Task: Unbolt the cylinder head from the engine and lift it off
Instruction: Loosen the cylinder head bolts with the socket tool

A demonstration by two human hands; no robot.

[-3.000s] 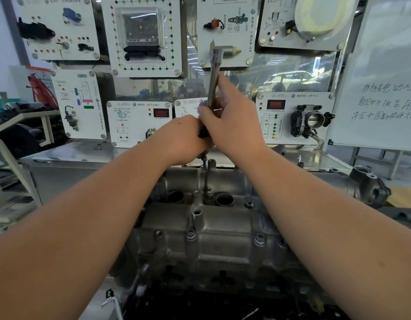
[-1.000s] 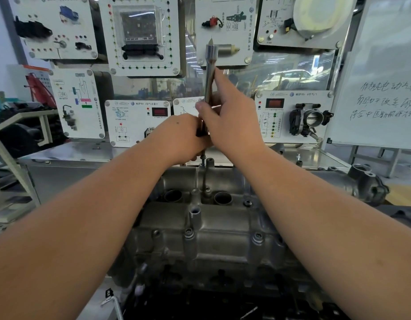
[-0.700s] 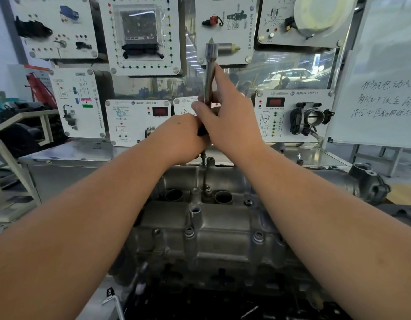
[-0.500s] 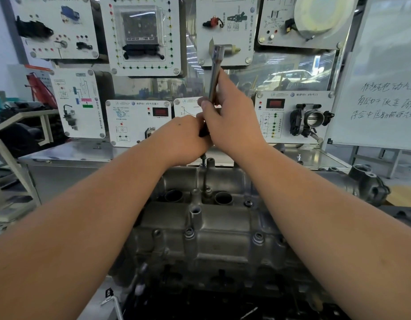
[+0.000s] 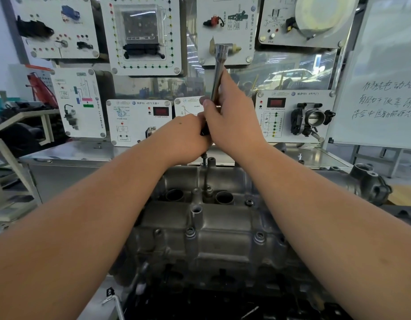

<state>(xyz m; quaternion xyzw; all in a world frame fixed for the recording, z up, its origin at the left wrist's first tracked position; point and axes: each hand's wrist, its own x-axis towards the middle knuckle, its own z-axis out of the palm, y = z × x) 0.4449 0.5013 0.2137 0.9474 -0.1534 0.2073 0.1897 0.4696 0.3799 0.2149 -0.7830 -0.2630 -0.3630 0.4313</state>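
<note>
Almost nothing has moved since three seconds ago: both hands are at the same spot at the far edge of the engine, and the long tool has only rocked a little from side to side, its top now leaning slightly right.

The job looks like it is in an early or middle part. The cylinder head (image 5: 213, 218) still sits flat on the engine, right in front of the person, below both arms. Several bolts (image 5: 259, 235) still show in the near row of the head, and one more sits by the round holes (image 5: 224, 197) in the middle. One near post looks like an open hole with no bolt in it, but it is hard to be sure. So most of the unbolting is probably still to do, and the lifting has not begun.

The left hand (image 5: 185, 139) is curled shut low down, around the bottom part of the tool, though its fingers are hidden behind the hand. The right hand (image 5: 232, 121) is closed around the shiny handle of the wrench (image 5: 218, 72), which stands almost straight up. A thin rod (image 5: 205, 172) goes down from under the hands to a bolt at the far side of the head.
</note>
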